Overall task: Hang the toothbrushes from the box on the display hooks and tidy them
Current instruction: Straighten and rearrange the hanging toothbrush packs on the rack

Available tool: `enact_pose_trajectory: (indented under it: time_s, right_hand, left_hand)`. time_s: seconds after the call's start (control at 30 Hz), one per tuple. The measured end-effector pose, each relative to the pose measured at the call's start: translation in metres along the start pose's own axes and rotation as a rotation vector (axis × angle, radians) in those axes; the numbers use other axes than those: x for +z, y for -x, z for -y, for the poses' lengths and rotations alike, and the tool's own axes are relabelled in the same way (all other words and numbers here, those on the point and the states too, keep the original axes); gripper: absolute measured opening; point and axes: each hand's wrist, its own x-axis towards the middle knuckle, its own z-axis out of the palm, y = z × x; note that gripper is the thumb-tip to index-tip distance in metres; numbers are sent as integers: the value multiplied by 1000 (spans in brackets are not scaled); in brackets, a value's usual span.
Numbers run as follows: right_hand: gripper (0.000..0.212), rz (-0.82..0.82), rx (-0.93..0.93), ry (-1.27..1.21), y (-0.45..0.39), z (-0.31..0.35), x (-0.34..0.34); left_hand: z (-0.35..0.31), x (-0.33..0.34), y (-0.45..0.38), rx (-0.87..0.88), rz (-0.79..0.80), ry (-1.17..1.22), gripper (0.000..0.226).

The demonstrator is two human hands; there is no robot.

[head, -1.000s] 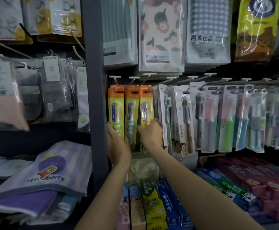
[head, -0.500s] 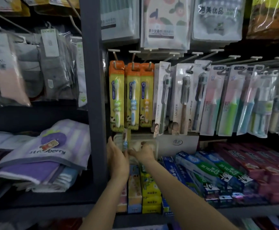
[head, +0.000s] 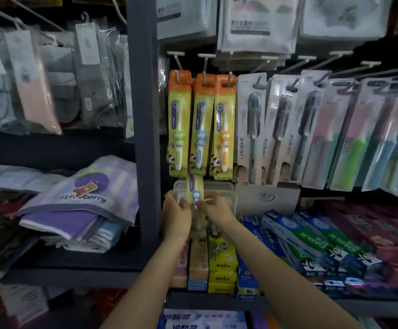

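Three yellow-and-orange children's toothbrush packs hang side by side on display hooks (head: 204, 65): a green one (head: 179, 124), a blue one (head: 201, 127) and a yellow one (head: 224, 129). Below them stands a clear plastic box (head: 226, 191). In front of it a further pack with a blue toothbrush (head: 195, 191) is held upright by both hands. My left hand (head: 176, 216) grips its left edge and my right hand (head: 215, 207) pinches its right side. The pack's lower part is hidden behind my hands.
A dark grey upright post (head: 143, 115) stands just left of the hooks. Adult toothbrush packs (head: 311, 134) hang to the right. Toothpaste boxes (head: 311, 243) fill the shelf below. Folded towels (head: 81, 205) and bagged socks (head: 34, 86) sit left of the post.
Both hands dropped from the hanging packs to the box below and came up holding a blue toothbrush pack. My view tilted downward.
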Motion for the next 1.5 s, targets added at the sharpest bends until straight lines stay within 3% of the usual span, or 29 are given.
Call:
enact_pose_trajectory:
  time_s: [0.17,0.27,0.33,0.47,0.6,0.87,1.0,1.13,1.37,1.5]
  right_hand:
    - [16,218,171,273,28,1,-41]
    - [19,325,52,616,51,20,-74]
    - [29,260,-62,688,59,44,-95]
    - [32,22,-271,615,56,91,-118]
    - [39,-91,-389,453,34,122,-102]
    - [37,-187,-323,70,14,108,-76]
    - [36,-169,-270,2,11,106,-77]
    - [38,-108,-232,90,10,105,-67]
    - [33,-247,-336,234,-1,102,-54]
    - [30,-252,-344,249,-6,101,-36]
  left_hand:
    - [-8,-9,15,59,-2,3,39]
    - [-31,-14,21,38,-15,64,50]
    - [-50,-16,19,88,-53,121,50]
    - [-92,-28,7,195,-163,24,46]
    - [-117,-35,-11,285,-178,-23,52]
    - [-125,-36,-27,313,-154,3,63]
    - [-123,-36,-33,314,-139,10,73]
    - [-122,-34,-36,316,-122,-5,76]
    - [-118,-33,-38,303,-131,52,70]
    - [-107,-31,-26,451,-241,69,55]
